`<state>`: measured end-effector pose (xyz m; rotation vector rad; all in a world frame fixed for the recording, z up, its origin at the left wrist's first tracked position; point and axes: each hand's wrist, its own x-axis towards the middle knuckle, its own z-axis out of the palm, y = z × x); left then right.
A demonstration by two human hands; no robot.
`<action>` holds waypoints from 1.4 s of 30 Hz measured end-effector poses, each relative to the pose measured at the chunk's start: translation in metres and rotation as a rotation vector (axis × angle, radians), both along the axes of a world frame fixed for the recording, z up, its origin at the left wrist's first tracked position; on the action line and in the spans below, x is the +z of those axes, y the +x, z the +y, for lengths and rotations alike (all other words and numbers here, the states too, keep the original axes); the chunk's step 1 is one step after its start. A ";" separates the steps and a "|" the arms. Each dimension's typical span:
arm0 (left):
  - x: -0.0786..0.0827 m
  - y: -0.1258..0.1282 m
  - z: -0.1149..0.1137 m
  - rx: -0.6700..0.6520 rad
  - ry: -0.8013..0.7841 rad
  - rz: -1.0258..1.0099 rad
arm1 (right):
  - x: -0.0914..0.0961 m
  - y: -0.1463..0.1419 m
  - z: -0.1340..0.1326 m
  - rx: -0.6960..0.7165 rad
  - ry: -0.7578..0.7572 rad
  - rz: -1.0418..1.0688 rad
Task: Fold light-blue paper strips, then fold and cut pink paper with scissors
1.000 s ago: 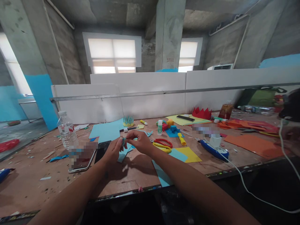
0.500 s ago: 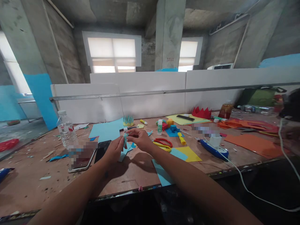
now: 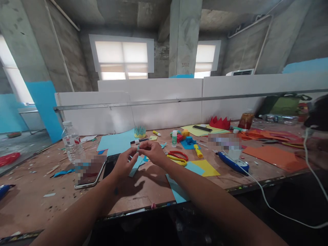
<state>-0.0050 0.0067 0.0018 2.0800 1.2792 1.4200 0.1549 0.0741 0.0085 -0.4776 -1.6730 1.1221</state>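
Observation:
Above the middle of the table, my left hand (image 3: 125, 163) and my right hand (image 3: 154, 152) meet fingertip to fingertip. Both pinch a small light-blue piece of paper (image 3: 138, 149), mostly covered by the fingers. Its exact shape is too small to tell. Beneath the hands lie light-blue paper scraps (image 3: 137, 166). Just right of my right hand rest scissors with red and yellow handles (image 3: 178, 157). A glue stick (image 3: 174, 138) stands upright behind them. Farther back is a small paper crown (image 3: 139, 132), yellow below with light-blue points.
Left are a water bottle (image 3: 72, 143) and phones (image 3: 92, 174). Light-blue sheets (image 3: 112, 140) lie at the back, a yellow sheet (image 3: 208, 167) to the right. A blue corded tool (image 3: 233, 163), a red crown (image 3: 219, 123) and orange paper (image 3: 276, 158) are farther right. A person's hand shows at the right edge.
My left hand has turned and its fingers have closed further over the light-blue paper, so less of it shows. My right hand has barely moved.

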 end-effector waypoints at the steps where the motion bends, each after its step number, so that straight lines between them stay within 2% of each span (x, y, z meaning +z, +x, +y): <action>1: -0.001 0.001 0.000 -0.012 -0.004 -0.008 | 0.000 0.000 0.000 -0.001 0.005 0.002; 8: -0.010 -0.001 0.013 -0.041 -0.052 -0.119 | 0.004 0.001 -0.001 -0.046 0.036 0.018; 13: -0.008 0.000 0.012 -0.069 -0.029 -0.094 | 0.004 0.002 -0.002 -0.067 0.041 -0.027; 26: -0.008 -0.007 0.014 0.046 -0.029 -0.104 | 0.002 0.001 -0.002 0.002 0.007 -0.034; 28: -0.008 -0.007 0.013 0.027 -0.039 -0.114 | 0.002 0.002 -0.002 -0.001 0.024 -0.045; 34: 0.001 -0.002 0.007 -0.073 -0.127 -0.216 | 0.006 0.004 -0.001 -0.126 0.085 -0.067; 42: 0.004 -0.004 0.007 -0.219 -0.370 -0.400 | 0.008 0.005 -0.001 -0.074 0.065 -0.055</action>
